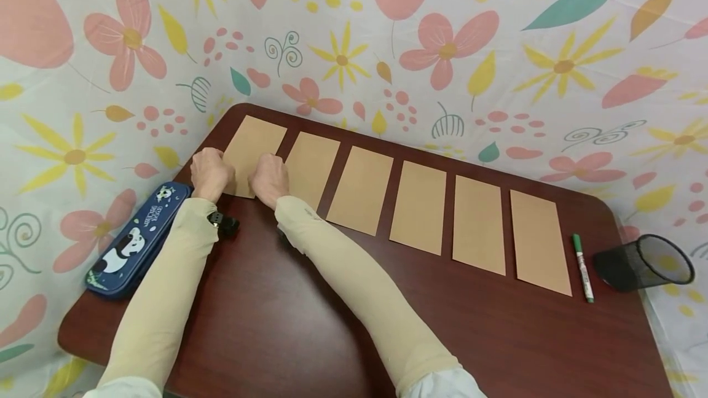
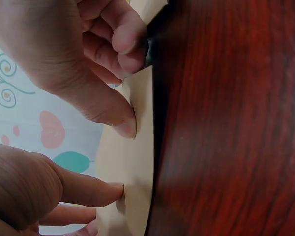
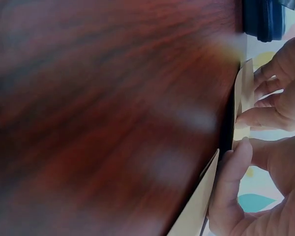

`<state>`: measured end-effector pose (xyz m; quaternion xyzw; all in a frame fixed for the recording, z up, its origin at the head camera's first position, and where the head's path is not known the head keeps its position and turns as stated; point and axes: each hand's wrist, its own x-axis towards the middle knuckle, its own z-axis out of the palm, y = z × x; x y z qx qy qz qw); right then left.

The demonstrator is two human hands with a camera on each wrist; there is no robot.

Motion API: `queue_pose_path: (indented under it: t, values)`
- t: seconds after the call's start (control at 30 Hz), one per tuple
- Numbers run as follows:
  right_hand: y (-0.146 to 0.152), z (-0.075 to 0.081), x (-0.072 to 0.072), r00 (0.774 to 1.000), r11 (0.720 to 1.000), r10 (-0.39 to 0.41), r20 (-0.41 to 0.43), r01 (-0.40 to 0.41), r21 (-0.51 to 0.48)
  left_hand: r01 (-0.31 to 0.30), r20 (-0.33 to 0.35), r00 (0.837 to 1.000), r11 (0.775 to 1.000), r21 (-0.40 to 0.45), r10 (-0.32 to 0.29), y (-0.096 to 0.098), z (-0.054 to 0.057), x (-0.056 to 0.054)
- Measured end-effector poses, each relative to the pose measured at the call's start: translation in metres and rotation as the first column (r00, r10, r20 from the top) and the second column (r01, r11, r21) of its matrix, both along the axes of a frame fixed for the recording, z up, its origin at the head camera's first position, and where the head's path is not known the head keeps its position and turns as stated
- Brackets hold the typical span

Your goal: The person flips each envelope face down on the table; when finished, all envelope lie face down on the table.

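Note:
A flat brown paper piece [image 1: 254, 140] lies at the far left end of the row. My left hand [image 1: 212, 175] pinches its near left part, and in the left wrist view the left thumb [image 2: 110, 191] presses its surface. At its near right corner, my right hand [image 1: 269, 180] grips the edge between thumb and fingers. The near edge bows up a little off the table in the right wrist view, where the left hand [image 3: 280, 101] and right hand [image 3: 265, 182] sit close together. A second brown paper piece [image 1: 312, 161] lies just right of my right hand.
More matching paper pieces [image 1: 417, 207] continue the row rightward. A blue panda pencil case [image 1: 135, 241] lies left of my left forearm. A green-capped marker [image 1: 582, 268] and a black mesh cup [image 1: 619, 265], tipped over in this view, are at the right. Patterned fabric [image 1: 354, 35] hangs behind the table.

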<state>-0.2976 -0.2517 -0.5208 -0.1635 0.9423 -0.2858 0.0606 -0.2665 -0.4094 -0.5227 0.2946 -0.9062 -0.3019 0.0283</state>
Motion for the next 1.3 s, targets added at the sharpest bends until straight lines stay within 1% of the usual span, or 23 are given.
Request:
queue_pose_path:
  t: [0.07,0.17,0.27,0.33,0.4,0.47,0.57,0.63,0.7,0.77,0.83,0.93,1.03,1.07,1.13,1.2,1.3]
  values:
    - [0.0,0.0,-0.001,1.0,1.0,0.008,-0.003,-0.008,0.013,0.004,-0.01,1.0,1.0,-0.005,-0.004,-0.002,-0.003,-0.002]
    - [0.001,0.001,-0.002,1.0,1.0,0.013,-0.006,-0.013,0.021,0.012,-0.012,1.0,1.0,-0.023,-0.013,-0.003,-0.003,-0.005]
    - [0.001,0.001,-0.003,1.0,1.0,0.008,-0.008,-0.008,0.028,0.025,-0.007,1.0,0.999,-0.047,-0.026,-0.002,-0.001,-0.005]
    - [0.002,0.001,-0.004,1.0,1.0,0.001,-0.008,0.0,0.028,0.032,-0.019,0.999,0.997,-0.067,-0.033,0.0,0.002,-0.002]
    - [0.002,0.0,-0.004,1.0,1.0,-0.012,-0.009,0.013,0.021,0.034,-0.056,0.998,0.996,-0.084,-0.038,0.006,0.007,0.003]
    - [0.004,0.001,-0.002,0.999,1.0,-0.031,-0.02,0.031,0.0,0.037,-0.087,0.995,0.997,-0.072,-0.043,0.024,0.028,0.017]
    - [0.022,0.033,0.019,0.998,0.997,-0.058,-0.014,0.057,-0.057,0.058,-0.147,0.987,0.997,-0.052,-0.065,0.052,0.059,0.04]
    - [0.041,0.059,0.036,0.998,0.991,-0.058,-0.009,0.057,-0.124,0.081,-0.196,0.977,0.996,-0.038,-0.087,0.069,0.078,0.054]
    - [0.064,0.087,0.052,0.999,0.98,-0.052,0.005,0.052,-0.19,0.11,-0.268,0.956,0.993,-0.053,-0.12,0.076,0.082,0.059]
    - [0.082,0.097,0.057,0.999,0.968,-0.042,0.001,0.041,-0.249,0.134,-0.343,0.928,0.989,-0.065,-0.148,0.082,0.083,0.063]
    - [0.1,0.106,0.06,0.999,0.962,-0.045,-0.021,0.038,-0.269,0.16,-0.398,0.9,0.985,-0.071,-0.175,0.089,0.084,0.065]
    - [0.128,0.116,0.066,0.996,0.959,-0.061,-0.07,0.039,-0.282,0.21,-0.47,0.852,0.973,-0.098,-0.232,0.099,0.083,0.068]
    - [0.156,0.121,0.073,0.989,0.957,-0.072,-0.127,0.033,-0.287,0.249,-0.519,0.804,0.956,-0.151,-0.292,0.107,0.082,0.074]
    - [0.165,0.121,0.075,0.987,0.955,-0.075,-0.142,0.031,-0.294,0.256,-0.525,0.792,0.95,-0.176,-0.311,0.109,0.081,0.075]
    - [0.185,0.119,0.078,0.979,0.957,-0.085,-0.184,0.029,-0.287,0.264,-0.525,0.779,0.938,-0.223,-0.344,0.112,0.079,0.078]
    - [0.206,0.114,0.081,0.969,0.957,-0.099,-0.227,0.031,-0.287,0.274,-0.508,0.775,0.925,-0.265,-0.375,0.115,0.077,0.081]
    - [0.238,0.107,0.084,0.95,0.965,-0.121,-0.288,0.045,-0.259,0.313,-0.478,0.772,0.905,-0.288,-0.419,0.116,0.073,0.088]
